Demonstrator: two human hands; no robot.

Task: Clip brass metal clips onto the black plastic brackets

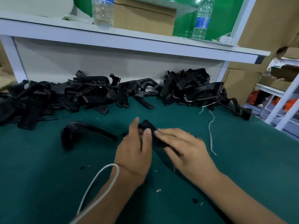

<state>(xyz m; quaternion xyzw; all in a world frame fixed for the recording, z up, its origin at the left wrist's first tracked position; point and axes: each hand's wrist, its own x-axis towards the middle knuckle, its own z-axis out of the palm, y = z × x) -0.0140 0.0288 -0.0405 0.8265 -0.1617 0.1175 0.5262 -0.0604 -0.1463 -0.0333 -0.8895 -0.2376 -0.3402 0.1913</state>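
Gripping one black bracket above the green table, left hand fingers curled round it, right hand fingers pinching it.

No text, brand or number can be read anywhere. The blue label on the right-hand clear bottle on the shelf carries print, but it is too blurred to make out.

Both forearms were bare, without sleeves; a thin white cable looped at the left wrist, toward 7 o'clock.
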